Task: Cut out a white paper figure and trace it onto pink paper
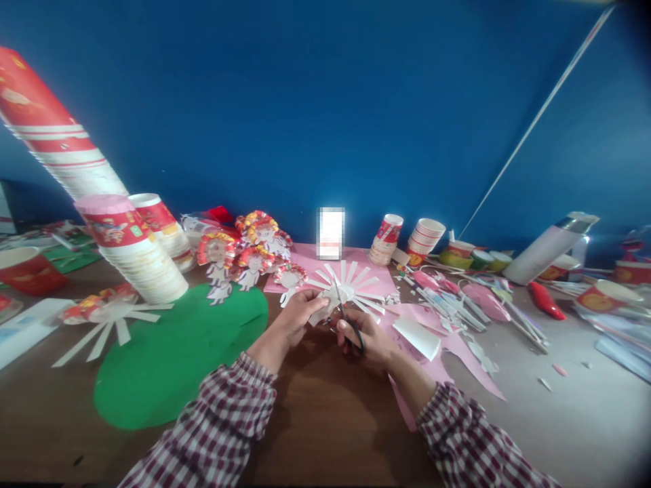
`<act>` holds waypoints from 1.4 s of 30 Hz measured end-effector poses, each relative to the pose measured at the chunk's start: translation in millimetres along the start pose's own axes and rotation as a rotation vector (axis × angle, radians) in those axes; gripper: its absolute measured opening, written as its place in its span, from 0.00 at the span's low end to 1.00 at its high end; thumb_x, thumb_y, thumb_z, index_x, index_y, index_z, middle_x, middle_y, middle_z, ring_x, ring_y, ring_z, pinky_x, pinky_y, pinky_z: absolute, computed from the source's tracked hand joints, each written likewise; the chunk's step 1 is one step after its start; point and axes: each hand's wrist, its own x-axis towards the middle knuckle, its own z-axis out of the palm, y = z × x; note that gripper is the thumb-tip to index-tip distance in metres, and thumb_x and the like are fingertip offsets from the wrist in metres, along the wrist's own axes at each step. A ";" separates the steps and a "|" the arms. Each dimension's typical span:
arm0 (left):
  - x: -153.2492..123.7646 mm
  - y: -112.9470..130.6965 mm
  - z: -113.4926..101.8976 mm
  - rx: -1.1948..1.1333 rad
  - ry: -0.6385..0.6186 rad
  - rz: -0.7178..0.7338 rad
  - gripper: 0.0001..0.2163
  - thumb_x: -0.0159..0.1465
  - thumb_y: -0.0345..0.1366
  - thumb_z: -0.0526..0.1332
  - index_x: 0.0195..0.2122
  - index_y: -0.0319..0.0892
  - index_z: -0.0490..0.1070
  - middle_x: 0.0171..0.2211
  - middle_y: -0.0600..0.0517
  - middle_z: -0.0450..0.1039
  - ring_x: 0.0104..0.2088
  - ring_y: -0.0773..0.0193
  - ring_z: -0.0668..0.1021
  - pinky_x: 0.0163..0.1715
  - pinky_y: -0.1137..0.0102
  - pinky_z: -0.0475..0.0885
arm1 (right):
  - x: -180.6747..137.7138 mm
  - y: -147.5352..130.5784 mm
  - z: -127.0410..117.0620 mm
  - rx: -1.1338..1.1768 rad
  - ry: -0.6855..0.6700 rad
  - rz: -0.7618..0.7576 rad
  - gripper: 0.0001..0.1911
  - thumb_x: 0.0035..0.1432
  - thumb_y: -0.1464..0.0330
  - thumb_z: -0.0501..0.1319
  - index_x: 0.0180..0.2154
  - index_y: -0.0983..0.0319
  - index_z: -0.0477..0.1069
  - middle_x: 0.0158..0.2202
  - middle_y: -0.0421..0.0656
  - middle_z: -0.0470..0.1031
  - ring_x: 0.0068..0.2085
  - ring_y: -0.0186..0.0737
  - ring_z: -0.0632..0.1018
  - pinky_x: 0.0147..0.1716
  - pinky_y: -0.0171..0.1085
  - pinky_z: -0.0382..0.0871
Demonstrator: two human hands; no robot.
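Note:
My left hand (300,312) pinches a small piece of white paper (321,314) between thumb and fingers, near the middle of the table. Black-handled scissors (358,333) are in my right hand (369,339), their blades pointing up and left against that paper. Just behind both hands lies a white paper cup cut into spread strips (350,274), on a pink sheet (300,257). To the left of my hands stand several paper figures with red and yellow frilled rims (254,264). Fingertips and part of the paper overlap, so the cut line is not clear.
A green paper shape (178,359) covers the table at left, with another strip-cut cup (114,315) on it. Tall stacks of paper cups (137,251) stand behind it. On the right are cup stacks (424,237), pens (458,305), a white cup piece (417,337) and paper scraps.

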 end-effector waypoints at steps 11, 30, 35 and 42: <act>1.6 2.2 -5.9 0.064 0.031 -0.004 0.08 0.48 0.36 0.65 0.25 0.37 0.71 0.21 0.51 0.71 0.22 0.69 0.72 0.23 0.75 0.64 | 0.8 3.2 -2.4 -0.088 -0.051 -0.037 0.19 0.55 0.53 0.58 0.31 0.64 0.67 0.21 0.37 0.65 0.20 0.29 0.66 0.19 0.29 0.57; 2.3 0.1 -7.4 0.039 0.053 0.016 0.08 0.47 0.36 0.66 0.22 0.37 0.69 0.19 0.54 0.69 0.21 0.71 0.69 0.22 0.75 0.62 | 1.8 11.8 -2.5 -0.155 -0.008 -0.012 0.18 0.55 0.53 0.58 0.32 0.63 0.67 0.20 0.36 0.62 0.20 0.29 0.62 0.18 0.29 0.52; 4.0 -2.0 -8.5 0.041 0.043 0.006 0.10 0.47 0.37 0.66 0.26 0.36 0.71 0.21 0.53 0.70 0.22 0.70 0.70 0.23 0.74 0.62 | 1.7 9.9 -0.9 -0.131 -0.005 -0.017 0.17 0.56 0.54 0.58 0.31 0.62 0.66 0.20 0.35 0.60 0.21 0.28 0.61 0.19 0.29 0.51; 7.1 -5.9 -11.0 0.056 0.026 0.043 0.09 0.48 0.37 0.65 0.24 0.37 0.70 0.19 0.54 0.67 0.20 0.71 0.67 0.22 0.74 0.60 | 0.8 1.1 1.8 -0.106 -0.024 -0.056 0.16 0.56 0.55 0.58 0.31 0.63 0.67 0.21 0.35 0.60 0.22 0.29 0.61 0.20 0.30 0.52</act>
